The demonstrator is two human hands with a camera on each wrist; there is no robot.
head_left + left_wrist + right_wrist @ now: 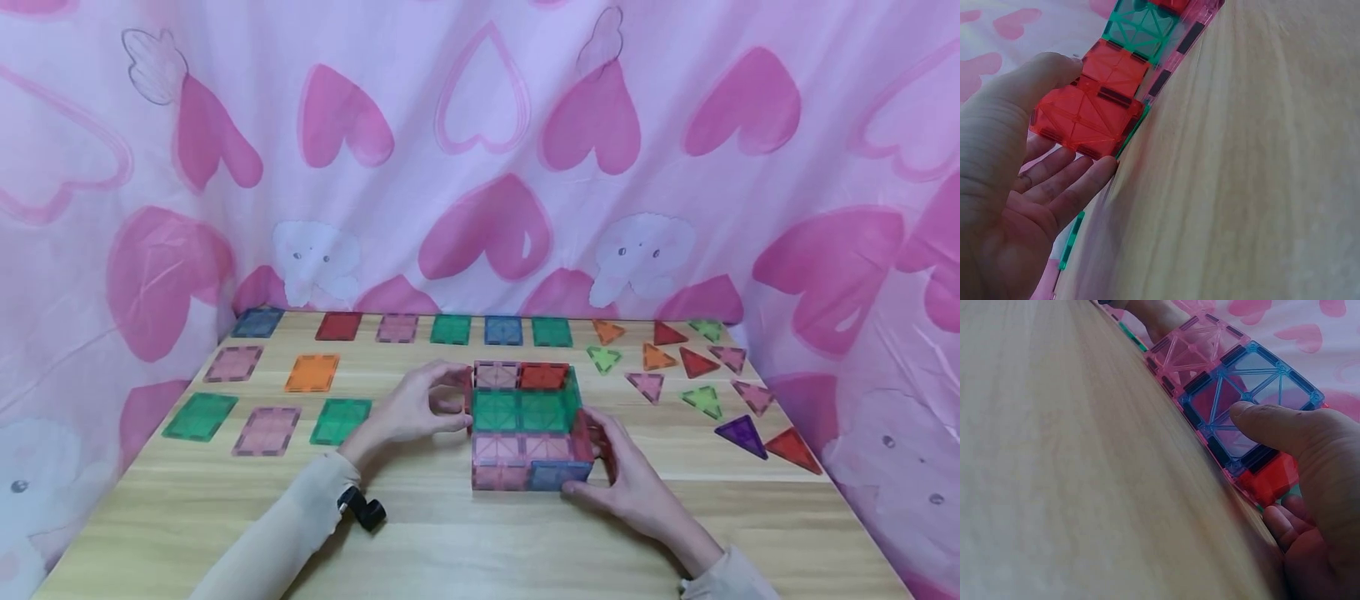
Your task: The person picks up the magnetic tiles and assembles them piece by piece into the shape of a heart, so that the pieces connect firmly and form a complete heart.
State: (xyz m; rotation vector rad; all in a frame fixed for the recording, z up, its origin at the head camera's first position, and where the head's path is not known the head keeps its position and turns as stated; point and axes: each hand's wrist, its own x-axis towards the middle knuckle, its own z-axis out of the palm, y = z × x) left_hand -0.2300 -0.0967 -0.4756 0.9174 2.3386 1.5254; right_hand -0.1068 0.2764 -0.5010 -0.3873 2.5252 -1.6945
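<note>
An open-topped box of translucent magnetic tiles (pixel 498 477) stands on the table between both hands. Its front wall pairs a pink tile with a blue tile (pixel 1254 394); the inside bottom shows green and pink, and the back wall pink and red. My left hand (pixel 408 406) holds the left side, thumb on the upper edge of a red tile (pixel 1088 119) and fingertips along its far edge. At the front right corner, my right hand (pixel 630 475) grips the box. Its thumb presses the blue tile while the other fingers bend around the red right wall (pixel 581 433), partly hidden.
Loose square tiles, such as an orange one (pixel 312 372), lie at the left and along the back. Several triangle tiles, among them a purple one (pixel 742 437), lie at the right. Pink heart-print cloth (pixel 390 208) hangs behind the wooden table (pixel 450 542).
</note>
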